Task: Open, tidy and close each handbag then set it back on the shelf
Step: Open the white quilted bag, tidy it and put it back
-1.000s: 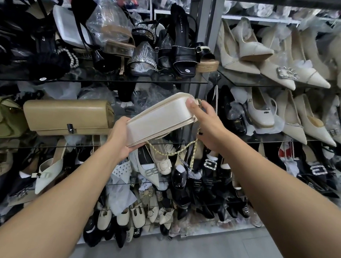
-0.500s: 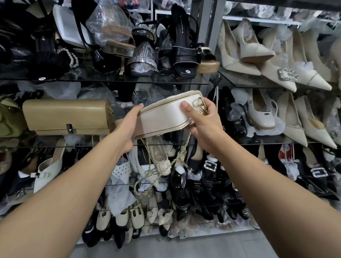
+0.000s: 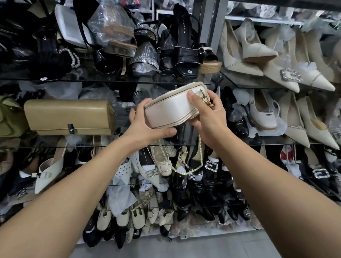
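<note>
A small cream handbag (image 3: 173,109) with a gold chain strap (image 3: 185,170) is held in the air in front of the glass shelf (image 3: 125,143). The bag looks closed and lies tilted, its right end higher. My left hand (image 3: 146,125) grips its lower left end, thumb underneath. My right hand (image 3: 206,115) grips the right end by the gold clasp, thumb on the bag's face. The chain hangs down in a loop below the bag.
A tan clutch (image 3: 68,116) and an olive bag (image 3: 0,116) sit on the same glass shelf to the left. Black sandals (image 3: 182,51) fill the shelf above, cream heels (image 3: 269,61) the right bay, and several shoes crowd the lower shelves. Grey floor (image 3: 178,253) lies below.
The bag has moved right and slightly up and turned more face-on. My left hand slid under its lower left end. The chain now hangs in a longer loop.
</note>
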